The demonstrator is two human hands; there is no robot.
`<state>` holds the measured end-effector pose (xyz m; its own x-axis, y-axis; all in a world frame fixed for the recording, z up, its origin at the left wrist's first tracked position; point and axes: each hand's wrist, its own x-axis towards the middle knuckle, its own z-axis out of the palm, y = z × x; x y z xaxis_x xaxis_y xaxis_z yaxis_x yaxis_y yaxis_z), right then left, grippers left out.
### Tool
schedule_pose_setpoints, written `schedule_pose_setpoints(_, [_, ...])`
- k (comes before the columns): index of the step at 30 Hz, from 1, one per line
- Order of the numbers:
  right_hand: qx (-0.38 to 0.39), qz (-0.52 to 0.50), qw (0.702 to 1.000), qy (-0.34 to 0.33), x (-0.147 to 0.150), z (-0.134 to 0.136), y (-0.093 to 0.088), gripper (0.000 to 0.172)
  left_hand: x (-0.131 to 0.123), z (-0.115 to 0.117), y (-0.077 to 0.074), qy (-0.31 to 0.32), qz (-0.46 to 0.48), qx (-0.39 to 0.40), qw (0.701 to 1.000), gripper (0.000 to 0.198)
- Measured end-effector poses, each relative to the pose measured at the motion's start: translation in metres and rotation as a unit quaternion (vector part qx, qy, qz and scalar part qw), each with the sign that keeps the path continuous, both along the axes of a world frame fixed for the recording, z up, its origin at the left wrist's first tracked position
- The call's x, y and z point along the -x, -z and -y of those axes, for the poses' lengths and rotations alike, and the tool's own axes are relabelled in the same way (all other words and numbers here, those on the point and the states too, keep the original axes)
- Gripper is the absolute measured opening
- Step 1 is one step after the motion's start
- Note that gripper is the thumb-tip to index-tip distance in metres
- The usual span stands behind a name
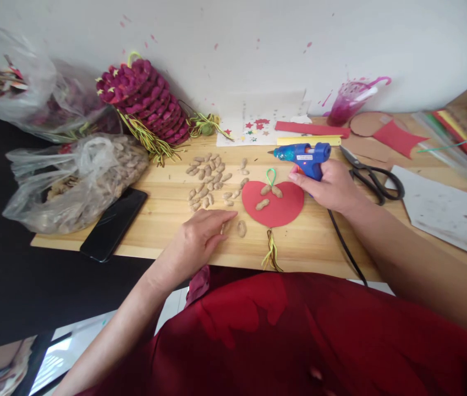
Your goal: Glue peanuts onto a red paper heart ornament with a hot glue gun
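Observation:
My right hand (pixel 332 184) is wrapped round a blue hot glue gun (pixel 299 154), its nozzle pointing left above the table. Under and left of it lies a red paper cutout (pixel 272 212) with a green loop at its top and a yellow and brown yarn tassel (pixel 272 250) at its bottom. Three peanuts sit on the cutout, one of them a single peanut (pixel 262 204) at its left. My left hand (pixel 200 234) is low over the table, thumb and fingers closed round a mostly hidden peanut (pixel 224 226). A loose peanut (pixel 241 229) lies just right of its fingertips.
Several loose peanuts (pixel 208 176) are spread beyond my left hand. A phone (pixel 113 225) and a plastic bag of peanuts (pixel 113 165) are at left. Black scissors (pixel 375 179) lie at right. Behind stand a purple bumpy craft (pixel 146 102) and a stained cup (pixel 346 102).

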<state>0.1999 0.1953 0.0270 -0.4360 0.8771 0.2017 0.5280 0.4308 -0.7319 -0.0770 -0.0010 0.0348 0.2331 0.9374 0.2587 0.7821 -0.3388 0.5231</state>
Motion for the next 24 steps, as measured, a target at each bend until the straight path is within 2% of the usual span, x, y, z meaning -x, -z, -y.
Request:
schedule_pose_setpoints(7, [0.003,-0.001,1.0,0.008,0.001,0.001,-0.001,0.023,0.012,0.007,-0.005,-0.038,0.006,0.015,0.999,0.043])
schedule_pose_setpoints(17, [0.01,0.011,1.0,0.013,0.001,0.001,-0.004,0.02,0.003,0.006,0.002,-0.025,0.034,-0.005,0.999,0.039])
schedule_pose_setpoints(20, [0.013,0.023,1.0,0.011,0.0,0.0,-0.005,0.019,0.007,0.005,-0.002,-0.06,0.053,-0.01,0.997,0.033])
schedule_pose_setpoints(23, [0.015,0.022,1.0,0.009,0.0,0.001,-0.005,0.022,0.012,0.0,-0.006,-0.11,0.051,-0.021,0.992,0.012])
schedule_pose_setpoints(24, [0.014,0.021,1.0,0.009,0.0,0.001,-0.006,0.023,0.013,-0.002,-0.007,-0.12,0.044,-0.026,0.991,0.014])
